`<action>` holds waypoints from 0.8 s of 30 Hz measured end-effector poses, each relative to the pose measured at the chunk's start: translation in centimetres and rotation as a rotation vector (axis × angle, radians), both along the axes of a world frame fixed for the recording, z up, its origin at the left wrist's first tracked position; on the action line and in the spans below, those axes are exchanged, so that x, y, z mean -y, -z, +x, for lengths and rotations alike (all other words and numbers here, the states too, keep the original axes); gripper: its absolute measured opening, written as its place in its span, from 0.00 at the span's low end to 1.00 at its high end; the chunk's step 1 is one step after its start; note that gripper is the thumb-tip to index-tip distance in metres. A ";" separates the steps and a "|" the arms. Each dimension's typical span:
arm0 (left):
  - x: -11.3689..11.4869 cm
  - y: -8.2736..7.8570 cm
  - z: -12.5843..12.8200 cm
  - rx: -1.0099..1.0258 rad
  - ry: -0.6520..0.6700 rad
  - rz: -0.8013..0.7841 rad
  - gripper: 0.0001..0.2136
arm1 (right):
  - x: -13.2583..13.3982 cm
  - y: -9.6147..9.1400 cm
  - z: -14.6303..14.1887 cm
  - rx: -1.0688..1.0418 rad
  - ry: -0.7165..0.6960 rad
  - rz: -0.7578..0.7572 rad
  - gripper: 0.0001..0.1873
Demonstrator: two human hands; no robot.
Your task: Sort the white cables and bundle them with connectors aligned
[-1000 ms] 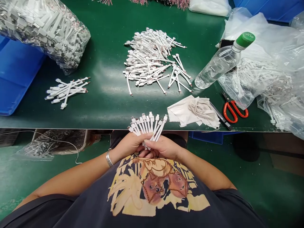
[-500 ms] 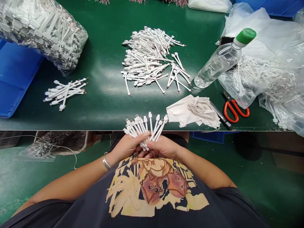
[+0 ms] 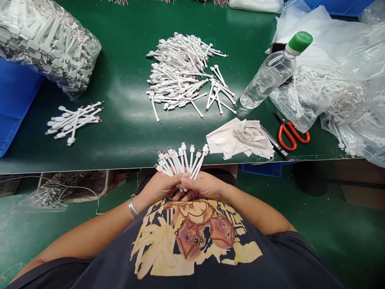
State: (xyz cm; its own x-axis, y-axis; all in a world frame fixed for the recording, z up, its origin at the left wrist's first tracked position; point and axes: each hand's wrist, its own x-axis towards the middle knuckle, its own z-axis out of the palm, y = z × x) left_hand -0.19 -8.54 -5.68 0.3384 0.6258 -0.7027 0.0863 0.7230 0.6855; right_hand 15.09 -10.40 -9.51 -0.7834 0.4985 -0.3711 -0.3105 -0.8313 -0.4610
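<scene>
A fan of short white USB cables (image 3: 175,159) is held between both hands just in front of the table edge, connectors pointing away from me. My left hand (image 3: 164,182) is closed around the left part of the fan, thumb across the cables. My right hand (image 3: 207,184) grips the right part, its thumb meeting the left one. The lower cable ends are mostly hidden by the fingers. Beyond them on the green table lies a large pile of similar cables (image 3: 180,76). A smaller group of cables (image 3: 73,120) rests to the left.
At the right are a clear bottle (image 3: 267,78) with a green cap, a pale cloth (image 3: 228,138), red-handled scissors (image 3: 287,138) and plastic bags (image 3: 331,88) of cables. A stuffed cable bag (image 3: 57,48) leans over a blue bin (image 3: 15,100) at the left.
The view has shifted and tilted slightly, so the table items appear further left. Between my hands, a middle cable that stood apart now sits closer to the left part of the fan.
</scene>
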 end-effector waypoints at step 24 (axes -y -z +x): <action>0.9 0.1 -0.9 0.194 -0.049 -0.110 0.20 | -1.0 -1.1 0.4 -0.019 -0.090 -0.088 0.41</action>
